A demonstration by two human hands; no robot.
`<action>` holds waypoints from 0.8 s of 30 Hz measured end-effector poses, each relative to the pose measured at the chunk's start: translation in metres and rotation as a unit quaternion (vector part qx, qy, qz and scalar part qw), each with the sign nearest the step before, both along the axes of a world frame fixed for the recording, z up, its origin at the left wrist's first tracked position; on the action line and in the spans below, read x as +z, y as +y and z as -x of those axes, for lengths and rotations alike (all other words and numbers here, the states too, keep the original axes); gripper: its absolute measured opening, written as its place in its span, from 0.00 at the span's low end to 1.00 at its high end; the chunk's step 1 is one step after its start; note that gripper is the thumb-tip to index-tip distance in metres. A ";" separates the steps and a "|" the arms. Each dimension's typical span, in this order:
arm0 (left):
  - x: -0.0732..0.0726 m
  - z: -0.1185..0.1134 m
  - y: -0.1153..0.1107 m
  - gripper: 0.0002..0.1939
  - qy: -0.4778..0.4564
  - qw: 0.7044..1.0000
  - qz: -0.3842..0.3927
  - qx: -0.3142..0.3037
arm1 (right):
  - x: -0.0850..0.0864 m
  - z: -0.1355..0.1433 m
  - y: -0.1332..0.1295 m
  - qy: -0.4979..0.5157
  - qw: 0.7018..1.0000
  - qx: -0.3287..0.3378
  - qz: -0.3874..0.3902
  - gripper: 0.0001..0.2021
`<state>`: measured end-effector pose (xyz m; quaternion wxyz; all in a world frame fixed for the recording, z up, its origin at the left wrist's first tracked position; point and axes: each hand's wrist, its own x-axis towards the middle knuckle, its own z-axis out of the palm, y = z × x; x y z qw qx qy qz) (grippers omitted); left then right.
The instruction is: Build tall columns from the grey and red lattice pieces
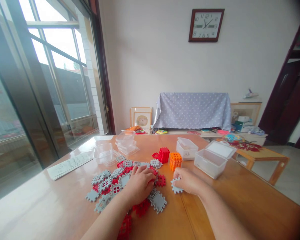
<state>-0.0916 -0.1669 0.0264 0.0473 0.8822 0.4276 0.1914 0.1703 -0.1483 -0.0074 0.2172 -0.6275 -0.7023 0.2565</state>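
Observation:
My left hand lies over a loose pile of toothed plastic building tiles, with its fingers spread and slightly bent on the pieces. Grey tiles and red tiles are mixed there, some with window cut-outs. To the right of the pile, my right hand pinches a grey tile low over the table; part of it is hidden by the fingers. Just behind that hand stands an orange stack of tiles. A red stack of tiles stands to its left, farther back.
Two white plastic boxes stand at the right rear of the wooden table. Clear plastic containers are at the left rear, near a printed sheet. A low side table stands to the right.

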 end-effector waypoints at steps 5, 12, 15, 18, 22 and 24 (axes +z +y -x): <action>-0.005 0.005 0.005 0.10 0.036 0.999 -0.010 0.032 | 0.001 -0.003 0.000 -0.053 0.998 -0.013 -0.022 0.08; -0.006 0.012 0.012 0.08 0.049 0.993 -0.029 0.107 | 0.006 0.000 -0.002 -0.081 0.995 -0.021 -0.049 0.09; -0.004 0.008 0.010 0.08 0.040 0.991 -0.050 0.121 | 0.008 0.005 -0.001 -0.071 0.995 -0.029 -0.068 0.09; -0.003 -0.001 0.005 0.10 0.027 0.995 -0.063 0.078 | 0.008 0.013 0.000 -0.041 0.994 -0.022 -0.098 0.09; -0.006 -0.013 -0.001 0.13 0.041 0.997 -0.052 0.049 | 0.009 0.023 -0.004 -0.006 0.992 0.005 -0.123 0.08; -0.008 -0.015 -0.001 0.10 0.051 0.996 -0.052 0.060 | 0.009 0.026 -0.006 0.004 0.992 0.012 -0.122 0.08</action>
